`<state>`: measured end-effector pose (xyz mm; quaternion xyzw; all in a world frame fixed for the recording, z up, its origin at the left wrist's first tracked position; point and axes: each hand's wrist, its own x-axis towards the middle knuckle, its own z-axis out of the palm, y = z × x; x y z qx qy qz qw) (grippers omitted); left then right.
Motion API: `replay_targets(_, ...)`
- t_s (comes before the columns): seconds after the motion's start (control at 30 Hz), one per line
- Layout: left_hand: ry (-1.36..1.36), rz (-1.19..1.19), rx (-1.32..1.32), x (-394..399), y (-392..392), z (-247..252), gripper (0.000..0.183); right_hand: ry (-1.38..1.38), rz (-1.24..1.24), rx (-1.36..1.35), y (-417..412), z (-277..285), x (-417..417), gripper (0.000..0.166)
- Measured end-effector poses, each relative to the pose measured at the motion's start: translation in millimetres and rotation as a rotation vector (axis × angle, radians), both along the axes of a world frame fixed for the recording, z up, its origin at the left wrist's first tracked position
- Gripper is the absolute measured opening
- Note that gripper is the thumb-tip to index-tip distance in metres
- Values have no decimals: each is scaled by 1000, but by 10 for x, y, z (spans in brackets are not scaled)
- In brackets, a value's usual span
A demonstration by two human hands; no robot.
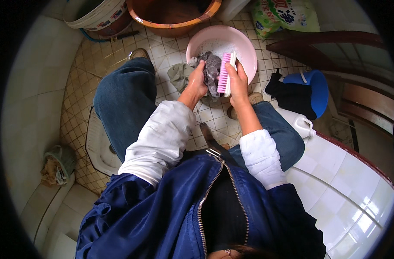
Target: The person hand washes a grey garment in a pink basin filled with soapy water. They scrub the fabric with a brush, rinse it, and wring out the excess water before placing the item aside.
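Note:
My left hand (197, 81) grips a wet, dark grey cloth (211, 69) at the near side of a pink plastic basin (252, 61). In my right hand (238, 81) is a scrub brush (226, 73) with a white back and pink bristles. Its bristles face left, close against the cloth; whether they press on it I cannot tell. White suds (218, 46) cover the water in the basin. An olive-grey garment (180, 76) hangs or lies by the basin's left rim, partly behind my left hand.
Behind the basin stand an orange-brown tub (174, 29) and a white bucket (99, 19). A green detergent bag (284, 19) is at the back right. Right of me are a blue bucket (320, 94) with black cloth (290, 95) over it and a white jug (297, 123). A squat toilet (101, 155) lies left.

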<state>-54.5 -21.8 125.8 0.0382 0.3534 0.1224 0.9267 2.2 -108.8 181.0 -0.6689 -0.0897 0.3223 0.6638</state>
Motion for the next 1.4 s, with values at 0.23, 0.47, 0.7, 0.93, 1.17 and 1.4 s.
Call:
replay_targets(0.23, 77, -95, -56, 87, -170, -318, 25, -638, 223, -880, 247, -249, 69, 67)
replay_targets(0.47, -15, 37, -97, 41, 138, -806, 31, -503, 377, -506, 252, -639, -158, 66)
replay_targets(0.7, 253, -274, -193, 337, -110, -1013, 41, -443, 323, -1008, 471, -1182, 910, 64)
replay_targets(0.93, 370, -327, 255, 339, 398, -1126, 53, -916, 500, -1147, 83, -2134, 1807, 70)
replay_targets(1.17, 447, -74, 107, 549, 388, -1254, 37, -626, 22, -1050, 88, -2788, 1410, 73)
replay_targets(1.4, 60, 154, -105, 353, 272, -1708, 23, -239, 501, -282, 447, -1339, 614, 55)
